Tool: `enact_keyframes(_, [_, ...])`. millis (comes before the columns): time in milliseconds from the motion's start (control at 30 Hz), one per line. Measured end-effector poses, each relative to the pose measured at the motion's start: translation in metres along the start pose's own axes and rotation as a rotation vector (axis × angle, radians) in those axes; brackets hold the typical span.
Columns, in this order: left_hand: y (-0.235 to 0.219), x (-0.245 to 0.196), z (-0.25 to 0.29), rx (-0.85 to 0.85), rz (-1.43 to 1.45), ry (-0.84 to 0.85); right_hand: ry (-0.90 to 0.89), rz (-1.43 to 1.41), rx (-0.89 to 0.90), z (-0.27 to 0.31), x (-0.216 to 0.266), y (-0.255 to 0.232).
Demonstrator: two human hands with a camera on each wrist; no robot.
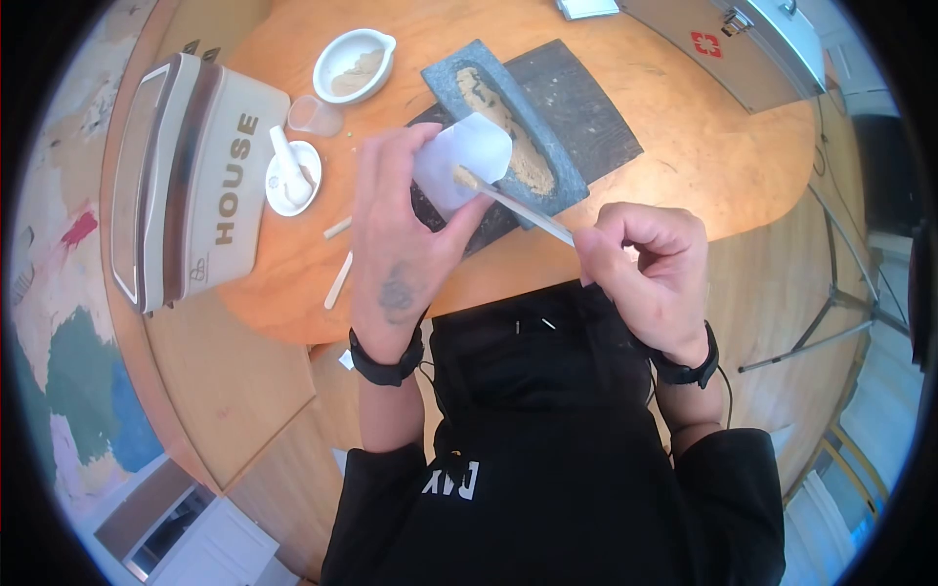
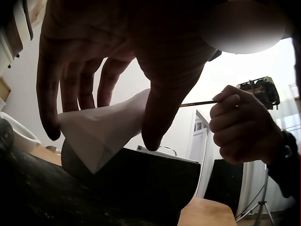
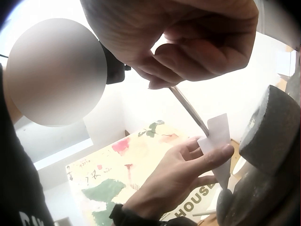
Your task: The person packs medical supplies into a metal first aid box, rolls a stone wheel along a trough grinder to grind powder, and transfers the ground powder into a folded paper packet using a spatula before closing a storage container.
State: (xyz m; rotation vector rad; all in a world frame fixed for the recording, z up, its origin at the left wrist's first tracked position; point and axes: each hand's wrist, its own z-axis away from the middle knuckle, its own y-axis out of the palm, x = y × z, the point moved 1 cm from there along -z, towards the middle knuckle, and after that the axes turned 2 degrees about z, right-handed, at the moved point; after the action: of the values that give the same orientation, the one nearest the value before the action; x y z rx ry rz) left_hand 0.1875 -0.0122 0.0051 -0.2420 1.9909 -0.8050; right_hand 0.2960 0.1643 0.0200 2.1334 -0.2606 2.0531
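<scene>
A white paper cone [image 1: 459, 156] is held between the thumb and fingers of the left hand [image 1: 405, 225], its point downward in the left wrist view [image 2: 103, 132]. The right hand [image 1: 650, 269] pinches a thin stick [image 1: 532, 217] whose far end, with tan powder on it, lies at the cone's mouth. Just beyond the cone, a grey stone trough [image 1: 567, 181] holds tan powder [image 1: 481, 93] and rests on a dark slab [image 1: 586, 107].
At the left stand a white bowl of powder [image 1: 386, 78], a clear cup [image 1: 315, 115], a small dish [image 1: 283, 200] with a white pestle [image 1: 283, 151], and a box marked HOUSE [image 1: 230, 186]. Pale sticks [image 1: 338, 280] lie near the left hand. A metal case [image 1: 733, 49] is at the back right.
</scene>
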Motion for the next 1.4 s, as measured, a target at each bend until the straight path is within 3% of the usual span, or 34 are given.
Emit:
enact_keyframes(167, [-0.003,-0.005,0.004,0.048,0.111,-0.062,-0.182,0.278,-0.014,-0.012,0.014,0.002])
enact_keyframes(233, [-0.005,-0.006,0.005,0.065,0.179,-0.095,-0.359,0.45,-0.039,-0.018,0.025,0.006])
enact_keyframes(267, [-0.006,-0.005,0.006,0.083,0.217,-0.122,-0.359,0.448,-0.039,-0.021,0.027,0.008])
enact_keyframes(333, [-0.008,-0.004,0.007,0.101,0.252,-0.149,-0.569,0.584,-0.053,-0.028,0.03,0.012])
enact_keyframes(600, [-0.011,0.01,0.008,0.188,0.525,-0.255,-0.722,0.683,-0.093,-0.039,0.024,0.01])
enact_keyframes(767, [-0.011,0.018,0.006,0.236,0.542,-0.255,-0.781,0.692,-0.113,-0.045,0.024,0.004])
enact_keyframes(933, [-0.016,0.019,0.003,0.278,0.465,-0.214,-0.962,0.66,-0.114,-0.051,0.026,-0.008])
enact_keyframes(1067, [-0.018,0.024,0.005,0.251,0.416,-0.228,-0.882,0.629,-0.224,-0.035,0.035,-0.028])
enact_keyframes(1133, [-0.017,0.026,0.006,0.236,0.404,-0.237,-0.731,0.65,-0.309,-0.029,0.032,-0.037])
enact_keyframes(1400, [-0.017,0.028,0.007,0.149,0.4,-0.249,-0.535,0.846,-0.372,-0.01,0.026,-0.017])
